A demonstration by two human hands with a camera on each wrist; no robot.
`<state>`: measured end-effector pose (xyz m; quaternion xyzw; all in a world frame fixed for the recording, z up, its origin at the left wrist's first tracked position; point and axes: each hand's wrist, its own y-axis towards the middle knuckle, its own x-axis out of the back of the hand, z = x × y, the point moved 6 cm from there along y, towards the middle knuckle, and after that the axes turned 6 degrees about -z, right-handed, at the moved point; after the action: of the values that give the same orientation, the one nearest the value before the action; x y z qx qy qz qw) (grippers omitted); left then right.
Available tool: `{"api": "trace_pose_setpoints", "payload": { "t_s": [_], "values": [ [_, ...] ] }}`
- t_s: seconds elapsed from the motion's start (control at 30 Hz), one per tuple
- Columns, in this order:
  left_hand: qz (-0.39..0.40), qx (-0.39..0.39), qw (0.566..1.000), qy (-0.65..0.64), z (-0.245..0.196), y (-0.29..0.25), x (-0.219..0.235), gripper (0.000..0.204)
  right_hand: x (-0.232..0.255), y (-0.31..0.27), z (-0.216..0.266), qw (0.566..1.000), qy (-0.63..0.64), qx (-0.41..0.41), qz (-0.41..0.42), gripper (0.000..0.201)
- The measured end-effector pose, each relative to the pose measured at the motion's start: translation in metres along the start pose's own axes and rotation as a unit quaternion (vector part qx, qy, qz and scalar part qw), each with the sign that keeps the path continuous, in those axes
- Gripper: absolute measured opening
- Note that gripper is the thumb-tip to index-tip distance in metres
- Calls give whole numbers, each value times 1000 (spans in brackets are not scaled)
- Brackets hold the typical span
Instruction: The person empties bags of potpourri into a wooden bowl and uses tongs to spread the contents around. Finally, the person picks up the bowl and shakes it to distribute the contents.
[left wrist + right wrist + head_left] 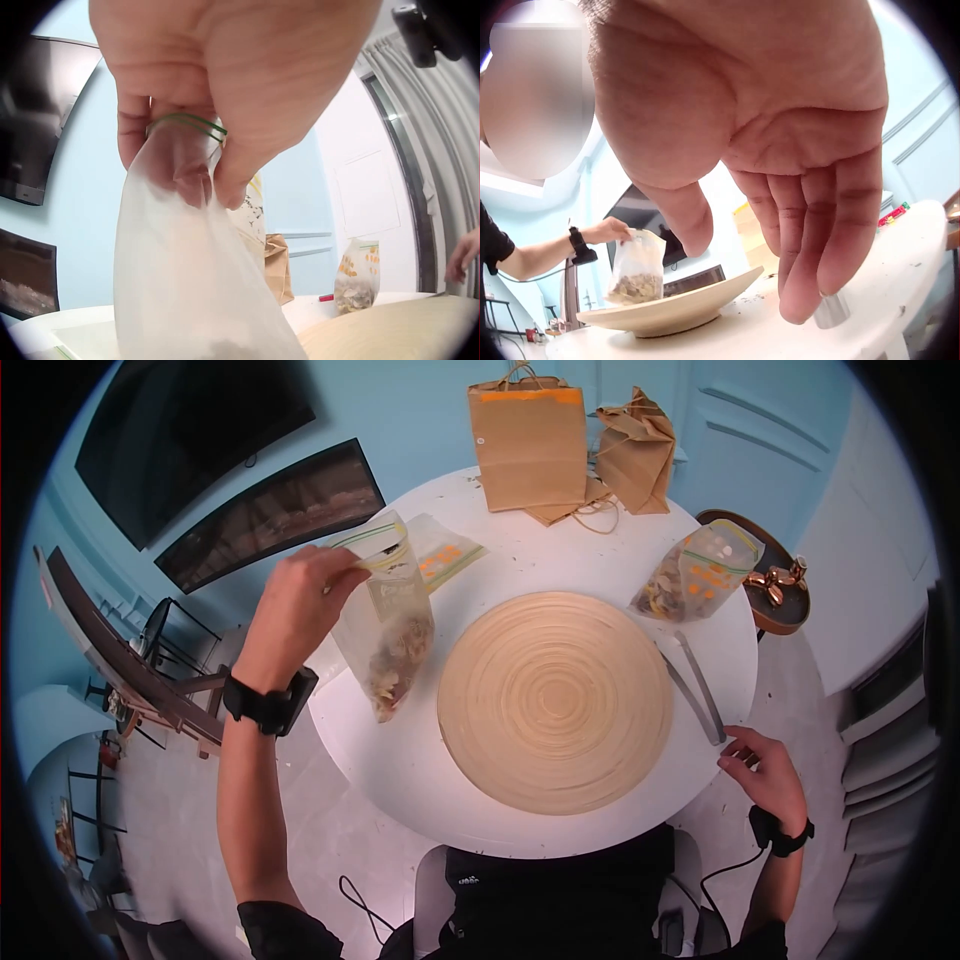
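My left hand (pixel 305 600) pinches the top edge of a clear zip bag (pixel 187 277), which hangs upright at the left of the table. Dried brownish pieces (pixel 402 655) fill the bag's lower part. Beside it a round, shallow wooden plate (pixel 555 700) with ring markings rests on the table. At the plate's right lie metal tongs (pixel 712 705), arms spread toward the far side. My right hand (pixel 765 765) is at their near end, fingers extended and thumb apart. In the right wrist view the fingertips overlap the tongs' metal end (pixel 831 311).
A second filled zip bag (pixel 700 575) stands at the table's right rear. A flat bag with orange marks (pixel 450 560) lies behind the held one. Two brown paper bags (pixel 530 450) stand at the back of the white round table (pixel 400 790). A brown tray (pixel 790 615) sits beyond the right edge.
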<state>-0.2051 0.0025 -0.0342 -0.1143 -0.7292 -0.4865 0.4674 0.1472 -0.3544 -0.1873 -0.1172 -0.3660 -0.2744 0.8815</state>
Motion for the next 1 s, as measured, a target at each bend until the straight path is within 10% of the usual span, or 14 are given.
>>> {"api": "trace_pose_setpoints", "payload": {
  "t_s": [0.43, 0.5, 0.97, 1.0],
  "values": [
    [-63, -36, 996, -57, 5, 26, -22, 12, 13, -3, 19, 998, -55, 32, 15, 41],
    [64, -28, 994, -87, 7, 14, -71, 10, 24, 2, 26, 998, -49, 45, -9, 40],
    [-114, -13, 986, -124, -3, 38, -50, 18, 89, 108, 45, 998, -12, 45, -40, 46],
    [-30, 5, 991, -127, -7, 34, -58, 18, 88, 109, 47, 998, -11, 49, -37, 46]
  ]
}}
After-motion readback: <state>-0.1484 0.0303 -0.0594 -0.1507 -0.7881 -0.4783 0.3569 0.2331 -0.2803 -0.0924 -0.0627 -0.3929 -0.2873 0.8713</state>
